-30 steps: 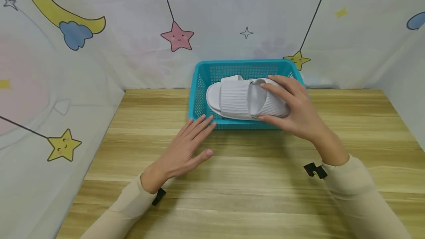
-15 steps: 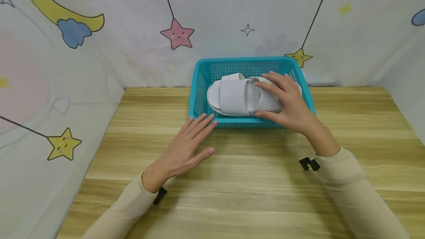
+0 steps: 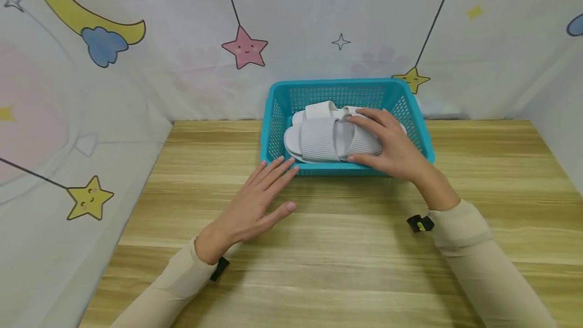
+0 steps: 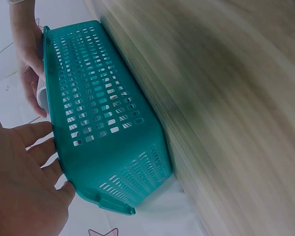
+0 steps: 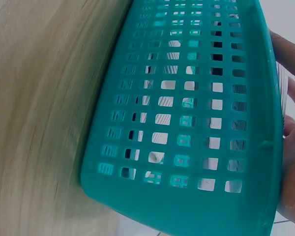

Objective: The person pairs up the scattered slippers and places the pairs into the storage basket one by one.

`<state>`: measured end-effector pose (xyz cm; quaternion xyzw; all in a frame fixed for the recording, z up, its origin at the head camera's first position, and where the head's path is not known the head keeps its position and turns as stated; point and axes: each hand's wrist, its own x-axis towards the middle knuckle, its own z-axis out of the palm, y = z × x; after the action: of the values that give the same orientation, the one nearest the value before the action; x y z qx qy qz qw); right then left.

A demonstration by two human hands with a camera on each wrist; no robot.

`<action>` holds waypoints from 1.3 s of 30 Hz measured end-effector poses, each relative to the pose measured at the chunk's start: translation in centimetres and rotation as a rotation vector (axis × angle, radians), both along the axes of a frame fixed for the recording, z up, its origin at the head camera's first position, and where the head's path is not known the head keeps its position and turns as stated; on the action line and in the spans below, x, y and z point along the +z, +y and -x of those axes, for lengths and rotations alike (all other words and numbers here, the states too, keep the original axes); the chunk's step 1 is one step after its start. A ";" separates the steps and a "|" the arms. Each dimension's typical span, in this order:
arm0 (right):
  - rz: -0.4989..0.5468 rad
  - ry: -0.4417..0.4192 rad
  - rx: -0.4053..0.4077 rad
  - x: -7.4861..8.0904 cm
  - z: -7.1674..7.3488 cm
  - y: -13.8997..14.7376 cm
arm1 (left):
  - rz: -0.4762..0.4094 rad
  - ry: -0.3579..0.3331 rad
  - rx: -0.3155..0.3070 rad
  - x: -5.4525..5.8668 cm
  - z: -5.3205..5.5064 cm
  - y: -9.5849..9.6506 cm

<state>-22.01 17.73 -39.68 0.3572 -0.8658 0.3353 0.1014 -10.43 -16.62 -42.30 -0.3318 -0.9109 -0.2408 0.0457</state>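
Observation:
A pair of white ribbed-strap slippers lies in a turquoise plastic basket [image 3: 337, 82] in the head view. My right hand [image 3: 392, 140] grips the heel end of the nearer slipper [image 3: 318, 140], thumb on the near side and fingers over the far side. Behind it the other slipper [image 3: 320, 110] is partly covered. With fingers spread straight, my left hand [image 3: 255, 206] touches the basket's front left corner. In the left wrist view its fingertips meet the rim, and the holed basket wall [image 4: 113, 147] fills the middle. The right wrist view shows the basket side [image 5: 187, 211], with slipper parts through the holes.
The basket stands at the back of a wood-grain table [image 3: 328, 257], close to a white cloth backdrop [image 3: 300, 4] with printed stars and a moon. More pale cloth hangs at the left and right sides. Black straps sit at both cuffs.
My right hand has shifted left and the nearer slipper has settled lower in the basket. More of the slipper behind now shows. My left hand has stayed at the basket's corner.

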 end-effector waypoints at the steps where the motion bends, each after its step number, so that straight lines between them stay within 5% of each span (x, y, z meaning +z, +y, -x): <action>1: -0.004 -0.009 0.001 0.0 0.1 0.0 | -0.001 -0.002 0.001 0.0 0.0 0.0; 18: -0.203 -0.180 -0.003 0.2 1.1 -0.1 | -0.007 -0.010 0.005 -0.2 -0.1 0.2; 39: -0.253 -0.389 -0.005 0.0 1.9 -0.4 | -0.029 -0.006 0.005 -0.3 0.0 0.1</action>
<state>-23.93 17.37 -39.66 0.2934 -0.9052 0.2864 -0.1121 -10.43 -16.53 -42.58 -0.3282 -0.9083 -0.2548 0.0482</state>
